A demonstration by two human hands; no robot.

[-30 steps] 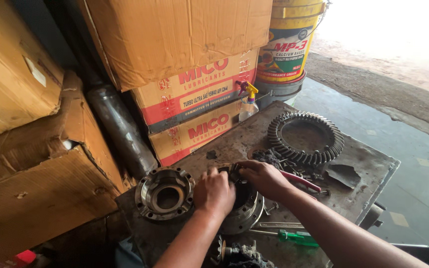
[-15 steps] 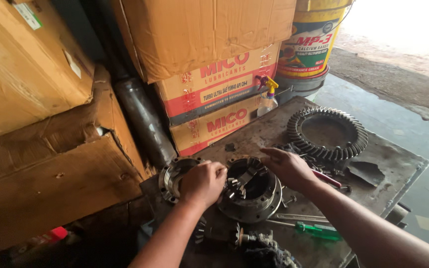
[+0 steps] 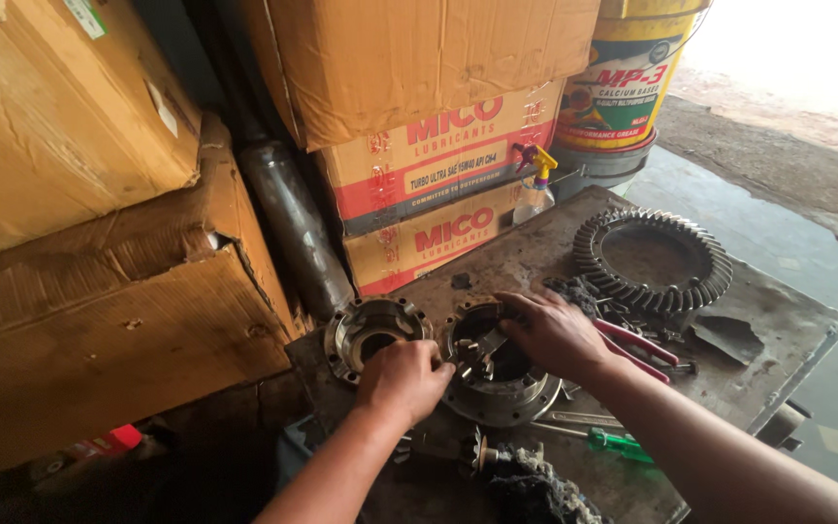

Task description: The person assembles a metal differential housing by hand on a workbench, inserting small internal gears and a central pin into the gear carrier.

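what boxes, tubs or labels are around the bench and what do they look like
Large plain brown carton: far left, top of the stack, small white label.
Crushed brown carton: left, beneath it.
Plain brown carton: top centre.
Two cartons with red bands: stacked below it, behind the bench.
Yellow round bucket: upper right, colourful label.
Clear spray bottle: before the cartons, yellow-red trigger.

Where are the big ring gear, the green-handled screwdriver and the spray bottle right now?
Big ring gear [image 3: 601, 262]: head view, on its toothed rim, left side.
Green-handled screwdriver [image 3: 616, 443]: head view, on the green handle.
Spray bottle [image 3: 533, 197]: head view, on the clear body below the yellow trigger.
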